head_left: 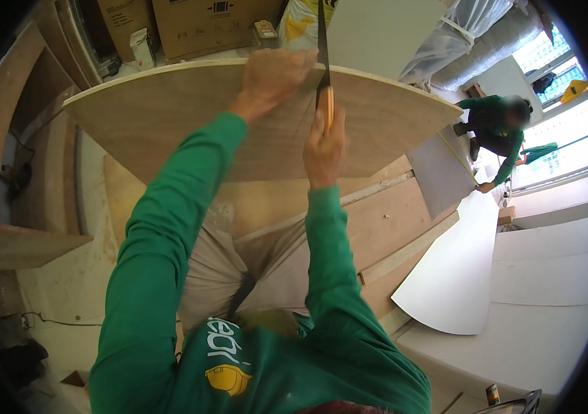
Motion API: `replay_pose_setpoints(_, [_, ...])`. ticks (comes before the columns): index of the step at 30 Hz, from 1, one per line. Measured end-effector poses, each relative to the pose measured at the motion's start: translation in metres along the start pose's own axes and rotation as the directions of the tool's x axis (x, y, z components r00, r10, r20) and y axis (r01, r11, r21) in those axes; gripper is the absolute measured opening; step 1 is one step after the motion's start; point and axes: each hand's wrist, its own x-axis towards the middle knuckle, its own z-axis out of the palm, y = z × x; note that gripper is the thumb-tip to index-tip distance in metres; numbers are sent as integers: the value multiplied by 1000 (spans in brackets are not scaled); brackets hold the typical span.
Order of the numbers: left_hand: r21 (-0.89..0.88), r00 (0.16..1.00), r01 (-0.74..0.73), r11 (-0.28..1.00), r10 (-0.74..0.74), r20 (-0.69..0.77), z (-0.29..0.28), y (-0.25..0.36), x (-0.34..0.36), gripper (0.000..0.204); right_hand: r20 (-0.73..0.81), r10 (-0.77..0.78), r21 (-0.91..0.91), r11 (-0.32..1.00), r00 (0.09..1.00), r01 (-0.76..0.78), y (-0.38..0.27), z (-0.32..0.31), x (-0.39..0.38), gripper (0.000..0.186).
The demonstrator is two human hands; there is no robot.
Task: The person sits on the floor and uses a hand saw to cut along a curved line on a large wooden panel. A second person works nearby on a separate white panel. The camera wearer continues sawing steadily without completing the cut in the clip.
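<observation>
tightly, right hand (pixel 327 145) grips saw (pixel 324 69)

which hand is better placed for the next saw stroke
Likely the right hand: it already grips the handsaw, while the left hand is at the upper edge of the plywood panel.

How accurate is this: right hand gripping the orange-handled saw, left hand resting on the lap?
Not quite: the left hand is at the upper edge of the wooden board, not on the lap, as the head view shows. The right hand does grip the orange-handled saw.
</observation>
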Motion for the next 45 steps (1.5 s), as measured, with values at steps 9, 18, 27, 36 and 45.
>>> replay_pose_setpoints(9, [2,998,55,998,-55,28,7,-14,-7,54,53,31,-14,999,998,-31,57,-73,-198,39])
replay_pose_setpoints(18, [-54,999,19,998,-21,-36,-3,-2,0,53,0,1,-35,999,1000,-1,-13,1,12,26])
replay_pose_setpoints(27, [44,999,16,999,-14,-36,5,-13,-4,53,53,62,-33,998,997,-61,53,-79,-214,41])
replay_pose_setpoints(36, [-26,999,24,999,-23,29,-1,-1,3,56,-43,-127,-56,991,991,124,22,9,6,34])
replay_pose_setpoints(45, [-7,997,63,998,-62,46,7,-13,-5,55,33,-26,-24,999,999,26,76,-71,-212,39])
